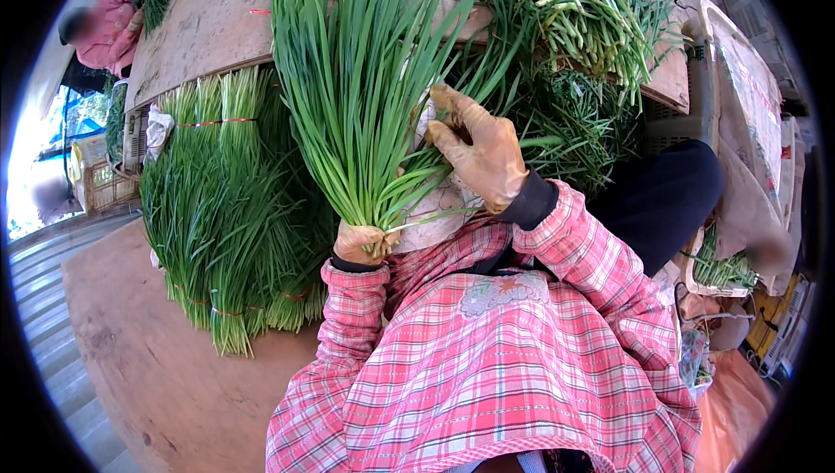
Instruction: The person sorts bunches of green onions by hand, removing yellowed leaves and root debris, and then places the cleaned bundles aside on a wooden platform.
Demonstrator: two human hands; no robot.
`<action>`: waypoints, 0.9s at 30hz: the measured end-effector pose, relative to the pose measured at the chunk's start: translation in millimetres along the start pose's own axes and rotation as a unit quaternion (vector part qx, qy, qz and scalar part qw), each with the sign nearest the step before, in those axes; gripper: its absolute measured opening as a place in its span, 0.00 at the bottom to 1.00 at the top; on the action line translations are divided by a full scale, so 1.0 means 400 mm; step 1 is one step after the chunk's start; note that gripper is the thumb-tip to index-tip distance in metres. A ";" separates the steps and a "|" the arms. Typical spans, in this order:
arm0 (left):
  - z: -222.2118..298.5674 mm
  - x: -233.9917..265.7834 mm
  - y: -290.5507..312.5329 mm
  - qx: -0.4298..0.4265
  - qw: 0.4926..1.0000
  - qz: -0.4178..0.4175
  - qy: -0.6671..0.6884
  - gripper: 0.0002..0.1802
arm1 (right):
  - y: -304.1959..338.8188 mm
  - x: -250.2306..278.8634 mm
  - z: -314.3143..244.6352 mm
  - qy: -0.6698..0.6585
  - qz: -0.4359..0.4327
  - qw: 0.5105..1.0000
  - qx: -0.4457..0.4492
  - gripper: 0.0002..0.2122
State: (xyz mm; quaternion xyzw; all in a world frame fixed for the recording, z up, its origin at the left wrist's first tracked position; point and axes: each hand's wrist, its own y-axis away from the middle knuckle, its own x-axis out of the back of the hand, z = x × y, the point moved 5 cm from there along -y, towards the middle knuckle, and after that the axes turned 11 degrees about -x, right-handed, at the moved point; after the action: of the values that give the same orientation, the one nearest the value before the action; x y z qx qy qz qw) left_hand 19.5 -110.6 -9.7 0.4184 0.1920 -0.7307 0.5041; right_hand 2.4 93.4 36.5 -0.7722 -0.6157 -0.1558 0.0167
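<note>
My left hand (pixel 365 242), in a thin stained glove, is closed round the pale stem ends of a bunch of garlic chives (pixel 352 116). The long flat leaves fan upward, away from me. My right hand (pixel 483 151), gloved too, hovers just right of the bunch. Its thumb and forefinger are apart, with nothing visible between them, and its fingertips are close to the outer leaves. A few loose chive blades (pixel 426 175) stick out sideways between the two hands. Pale cloth (pixel 439 212) on my lap shows beneath them.
Tied chive bundles (pixel 217 203) are stacked on my left, over a wooden board (pixel 174 325). Loose chives (pixel 583 20) lie on the far tabletop (pixel 200 20). More greens (pixel 574 125) are heaped below its edge. Crates (pixel 748 99) stand at right; another person (pixel 104 33) is far left.
</note>
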 end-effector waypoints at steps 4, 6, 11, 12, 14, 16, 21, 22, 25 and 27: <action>0.002 0.013 0.004 0.002 0.999 0.005 -0.037 0.49 | -0.042 -0.019 -0.003 0.072 -0.067 0.995 -0.017 0.17; 0.006 0.024 0.005 -0.001 0.998 0.003 -0.057 0.48 | -0.038 -0.022 -0.014 0.100 -0.058 0.993 0.000 0.09; 0.006 0.045 0.011 -0.012 0.998 -0.006 -0.069 0.42 | 0.011 0.147 0.004 0.014 0.236 0.966 0.103 0.02; 0.005 0.082 0.018 -0.009 0.997 -0.007 -0.081 0.40 | 0.021 0.198 0.025 0.010 0.255 0.964 0.079 0.03; 0.003 0.096 0.020 -0.011 0.996 -0.009 -0.088 0.37 | 0.045 0.292 0.072 0.070 0.262 0.963 0.003 0.05; 0.002 0.077 0.017 -0.018 0.997 -0.012 -0.078 0.36 | 0.070 0.332 0.072 0.254 0.236 0.937 -0.040 0.07; 0.007 0.079 0.014 0.011 0.993 -0.026 -0.118 0.34 | 0.056 0.187 -0.066 0.115 0.162 0.963 0.180 0.07; 0.011 0.075 0.014 0.031 0.990 -0.025 -0.137 0.33 | 0.033 0.152 -0.071 0.143 0.136 0.966 0.169 0.05; 0.017 0.056 0.021 0.045 0.984 -0.028 -0.169 0.35 | -0.050 0.076 -0.062 0.254 0.073 0.961 0.084 0.10; 0.017 0.035 0.014 0.027 0.982 -0.052 -0.179 0.36 | -0.074 0.059 -0.038 0.315 -0.018 0.949 0.022 0.11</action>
State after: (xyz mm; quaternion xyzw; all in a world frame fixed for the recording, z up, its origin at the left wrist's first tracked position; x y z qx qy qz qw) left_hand 19.6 -125.8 -16.2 0.2841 0.1000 -0.8239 0.4800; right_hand -24.8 119.4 52.2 -0.6722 -0.5960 -0.3779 0.2238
